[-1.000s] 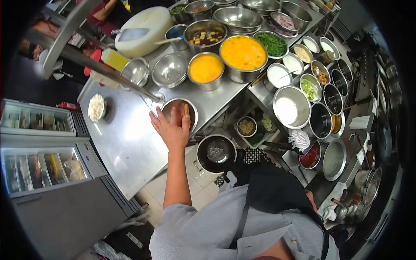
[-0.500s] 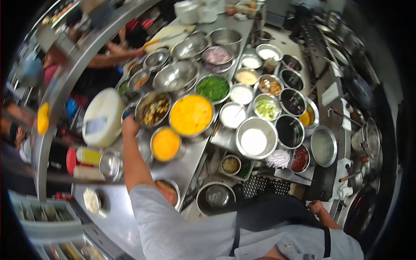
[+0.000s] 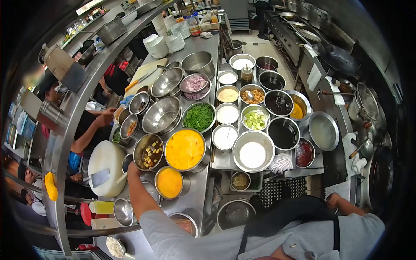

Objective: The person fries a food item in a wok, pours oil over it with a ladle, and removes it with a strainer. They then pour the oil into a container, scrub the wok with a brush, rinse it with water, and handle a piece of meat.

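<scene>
My left hand (image 3: 134,170) reaches out at the near rim of a metal bowl (image 3: 148,152) of dark brown liquid with pale yellow cubes. Its fingers are hidden between that bowl and a small dark metal cup (image 3: 126,163). Nearby stand a pot of yellow liquid (image 3: 169,182), a larger pot of yellow liquid (image 3: 185,149) and a thick white round block (image 3: 107,168) with a cleaver (image 3: 100,177) on it. My right hand (image 3: 333,200) is closed at the stove-side counter, by a white cloth (image 3: 345,193); I cannot make out what it holds.
Bowls of green vegetables (image 3: 198,117) and sliced onion (image 3: 193,83) stand ahead. Pans of white powder (image 3: 253,155) and dark sauce (image 3: 283,133) fill the middle counter. Woks (image 3: 340,60) line the right. A metal shelf (image 3: 65,143) curves along the left; a co-worker's arm (image 3: 89,134) shows behind it.
The view has shifted and steadied, so the bowls sit lower in it. My left hand stays beside the bowl of brown liquid. The co-worker's arm has drawn back from the cutting board.
</scene>
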`<state>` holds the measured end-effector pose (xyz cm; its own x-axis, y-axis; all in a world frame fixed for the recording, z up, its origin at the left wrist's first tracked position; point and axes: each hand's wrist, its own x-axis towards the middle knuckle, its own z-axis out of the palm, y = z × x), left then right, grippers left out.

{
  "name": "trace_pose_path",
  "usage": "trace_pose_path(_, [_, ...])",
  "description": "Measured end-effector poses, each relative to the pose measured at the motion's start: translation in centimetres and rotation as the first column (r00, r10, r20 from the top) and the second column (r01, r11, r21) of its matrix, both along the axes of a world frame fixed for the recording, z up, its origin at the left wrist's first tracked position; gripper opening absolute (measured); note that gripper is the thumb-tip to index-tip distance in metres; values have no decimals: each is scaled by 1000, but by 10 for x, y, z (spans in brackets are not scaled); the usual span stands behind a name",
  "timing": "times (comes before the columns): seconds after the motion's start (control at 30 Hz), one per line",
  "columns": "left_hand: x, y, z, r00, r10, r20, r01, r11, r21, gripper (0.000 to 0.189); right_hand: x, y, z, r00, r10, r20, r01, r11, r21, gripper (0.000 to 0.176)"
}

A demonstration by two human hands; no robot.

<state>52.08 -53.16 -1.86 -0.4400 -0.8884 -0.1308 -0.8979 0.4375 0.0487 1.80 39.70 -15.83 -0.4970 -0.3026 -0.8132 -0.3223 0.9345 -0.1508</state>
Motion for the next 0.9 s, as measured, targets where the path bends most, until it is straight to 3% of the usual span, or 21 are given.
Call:
trace_pose_path(0.07, [6, -6, -4, 999, 27, -20, -28, 999, -22, 29, 18, -63, 66, 994, -36, -107, 51, 989, 140, 39])
trace_pose_path(0.1, [6, -5, -8, 997, 61, -45, -63, 998, -30, 30, 21, -71, 72, 993, -38, -110, 54, 988, 142, 39])
trace_pose_path(0.13, [-4, 12, 15, 999, -21, 38, 22, 1000, -22, 32, 19, -76, 77, 989, 21, -144, -9, 996, 84, 39])
trace_pose_path(0.17, [-1, 2, 9, 997, 53, -55, -53, 999, -3, 33, 13, -80, 85, 979, 98, -177, -92, 995, 41, 39])
trace_pose_path(0.2, [-10, 19, 29, 986, 143, -90, -142, 990, 16, 40, 7, -81, 86, 989, -43, -139, 46, 999, 16, 41])
trace_pose_path(0.27, [-2, 23, 28, 986, 148, -74, -153, 985, -78, 42, -4, -75, 74, 987, -80, -142, 74, 996, -44, 45])
trace_pose_path(0.3, [16, 16, 17, 991, 72, -115, -93, 977, -193, 39, -12, -66, 62, 988, -94, -121, 82, 991, -101, 38])
trace_pose_path(0.33, [2, 67, 61, 941, 54, -334, -143, 958, -249, 37, -7, -90, 87, 984, -149, -93, 138, 983, -120, 33])
trace_pose_path(0.37, [7, 82, 70, 931, 124, -342, -226, 933, -279, 33, 10, -120, 115, 975, -213, -60, 204, 970, -132, 27])
trace_pose_path(0.4, [13, 110, 79, 669, 101, -737, -311, 938, -154, 27, 5, -116, 110, 989, -148, -32, 145, 986, -78, 27])
trace_pose_path(0.43, [19, 131, 70, 150, 147, -978, -204, 972, 115, 24, 0, -111, 96, 987, -161, -28, 156, 979, -129, 22])
trace_pose_path(0.57, [12, 306, 94, 422, 300, -855, -483, 873, 68, 22, -12, -92, 52, 994, -109, 10, 107, 952, -288, 16])
trace_pose_path(0.6, [16, 337, 67, 458, 273, -846, -495, 869, 12, 21, -22, -79, 38, 998, -62, 32, 69, 927, -367, 16])
trace_pose_path(0.63, [4, 369, 68, 514, 421, -747, -514, 849, 125, 35, -28, -76, 34, 997, -63, 41, 74, 926, -370, 16])
trace_pose_path(0.67, [4, 388, 52, 755, 297, -585, -433, 895, -104, 44, -34, -82, 30, 999, 47, 1, -44, 955, -292, 16])
trace_pose_path(0.7, [7, 400, 27, 920, 178, -348, -290, 908, -302, 53, -42, -86, 25, 986, 163, -33, -167, 963, -211, 17])
trace_pose_path(0.77, [1, 413, 2, 849, 261, -459, -389, 897, -208, 59, -53, -89, 19, 984, 178, -12, -172, 932, -319, 16])
trace_pose_path(0.83, [2, 416, -6, 877, 280, -391, -403, 871, -281, 53, -44, -127, 54, 989, -89, 118, 115, 964, -238, 15])
trace_pose_path(0.9, [4, 421, -8, 931, 211, -298, -296, 914, -278, 54, -42, -141, 65, 993, -52, 103, 80, 953, -292, 13])
